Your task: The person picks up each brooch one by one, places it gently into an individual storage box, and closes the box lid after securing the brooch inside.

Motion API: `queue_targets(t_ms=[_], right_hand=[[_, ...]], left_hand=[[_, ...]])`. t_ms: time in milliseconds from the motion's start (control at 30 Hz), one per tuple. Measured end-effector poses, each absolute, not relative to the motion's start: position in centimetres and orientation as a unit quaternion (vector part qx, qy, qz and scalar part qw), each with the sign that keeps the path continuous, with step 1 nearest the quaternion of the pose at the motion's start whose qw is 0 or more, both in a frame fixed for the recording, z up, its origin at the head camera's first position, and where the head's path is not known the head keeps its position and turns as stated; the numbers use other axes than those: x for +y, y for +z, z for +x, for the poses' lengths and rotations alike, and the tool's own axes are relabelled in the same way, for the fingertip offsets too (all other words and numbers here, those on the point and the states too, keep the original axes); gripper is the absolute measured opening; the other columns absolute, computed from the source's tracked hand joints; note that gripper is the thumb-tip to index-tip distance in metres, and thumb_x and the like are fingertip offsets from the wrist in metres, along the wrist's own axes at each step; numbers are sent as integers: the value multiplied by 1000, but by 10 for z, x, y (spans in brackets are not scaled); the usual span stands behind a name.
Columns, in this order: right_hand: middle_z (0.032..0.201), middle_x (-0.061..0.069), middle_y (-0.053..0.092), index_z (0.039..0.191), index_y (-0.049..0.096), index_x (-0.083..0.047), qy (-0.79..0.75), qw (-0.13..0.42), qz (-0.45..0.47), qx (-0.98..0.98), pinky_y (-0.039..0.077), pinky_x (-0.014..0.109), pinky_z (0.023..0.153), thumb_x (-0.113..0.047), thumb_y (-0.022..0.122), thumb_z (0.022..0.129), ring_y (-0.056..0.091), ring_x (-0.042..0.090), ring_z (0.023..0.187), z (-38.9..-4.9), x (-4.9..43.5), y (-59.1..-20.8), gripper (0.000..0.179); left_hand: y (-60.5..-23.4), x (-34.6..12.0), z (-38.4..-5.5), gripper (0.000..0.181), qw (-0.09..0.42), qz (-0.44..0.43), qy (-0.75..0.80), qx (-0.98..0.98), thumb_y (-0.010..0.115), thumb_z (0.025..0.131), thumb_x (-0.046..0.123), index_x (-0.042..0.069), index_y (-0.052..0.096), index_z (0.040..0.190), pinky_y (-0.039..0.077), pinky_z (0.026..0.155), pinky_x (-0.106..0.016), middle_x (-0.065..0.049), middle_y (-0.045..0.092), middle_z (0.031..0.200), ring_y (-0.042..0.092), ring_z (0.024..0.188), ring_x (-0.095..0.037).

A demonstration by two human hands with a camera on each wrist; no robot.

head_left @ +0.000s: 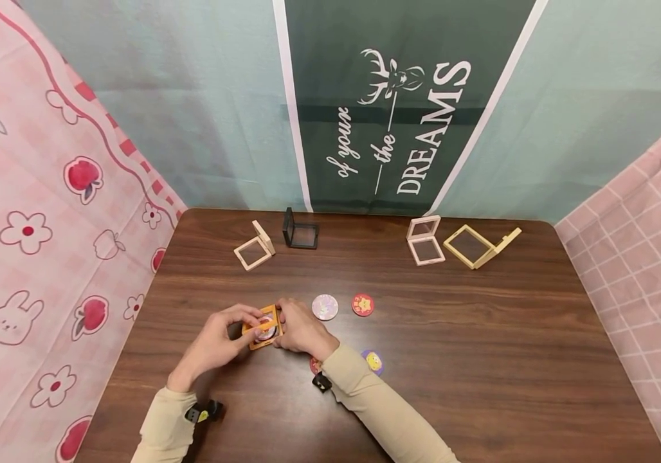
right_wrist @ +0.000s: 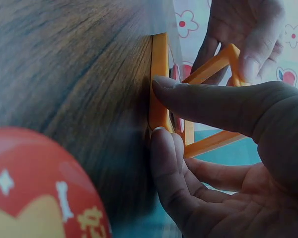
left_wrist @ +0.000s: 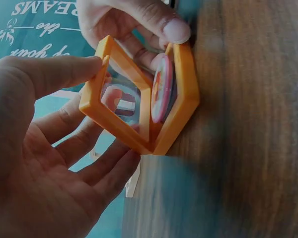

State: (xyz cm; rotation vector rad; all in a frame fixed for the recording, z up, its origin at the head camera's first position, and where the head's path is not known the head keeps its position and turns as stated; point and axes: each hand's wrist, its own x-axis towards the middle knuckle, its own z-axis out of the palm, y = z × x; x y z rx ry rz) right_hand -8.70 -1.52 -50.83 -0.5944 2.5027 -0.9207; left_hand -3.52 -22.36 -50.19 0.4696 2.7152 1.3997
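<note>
With my left hand I pinch the orange frame by its raised half, with my right hand by its lower half; the round badge lies between.

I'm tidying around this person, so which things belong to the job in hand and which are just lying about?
In use:
orange hinged frame, held by left hand and right hand
round badge inside it

Seemingly lying about:
beige frame
black frame
pink frame
yellow frame
iridescent badge
red star badge
purple badge
part-hidden red badge
</note>
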Motion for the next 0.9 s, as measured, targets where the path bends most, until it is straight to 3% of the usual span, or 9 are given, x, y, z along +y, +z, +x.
queue_targets(t_ms=[200,300,467,567,733,900], right_hand=[[93,-2,61,132,63,-1,-338,205,-214,893,47,21,73,-11,97,73,53,8,80,-87,-15,-510,68],[94,-1,62,132,63,-2,-340,208,-214,892,47,22,74,-14,98,73,54,8,83,-85,-15,-510,69],[93,-2,64,132,63,-5,-365,227,-213,877,48,21,72,-26,102,70,56,6,79,-85,-13,-510,75],[88,-4,64,130,64,-5,-379,239,-217,867,47,20,67,-31,99,76,56,4,72,-86,-11,-509,70],[85,-4,65,129,66,-3,-399,257,-210,855,46,20,66,-22,84,91,57,3,69,-88,-11,-507,46],[89,-2,66,125,66,-4,-399,256,-206,856,47,21,69,-16,82,92,57,4,73,-88,-12,-506,39]], left_hand=[[-506,-219,-31,18,18,166,395,903,86,87,4,18,76,86,54,100,-37,-4,75,118,70,112,-25],[-508,-219,-28,19,17,173,387,905,87,86,5,20,75,85,56,97,-44,-4,75,118,70,110,-24],[-512,-219,-27,23,8,195,383,903,88,84,3,22,77,84,56,96,-46,-2,75,114,71,108,-25],[-515,-220,-28,21,-7,210,379,901,89,84,3,22,79,84,55,95,-47,-3,76,112,71,107,-26],[-514,-220,-28,16,-6,204,373,905,89,85,6,20,82,85,54,95,-47,-2,75,112,70,108,-26],[-513,-221,-26,12,14,187,365,912,90,85,7,17,84,86,54,97,-50,-1,74,114,69,110,-27]])
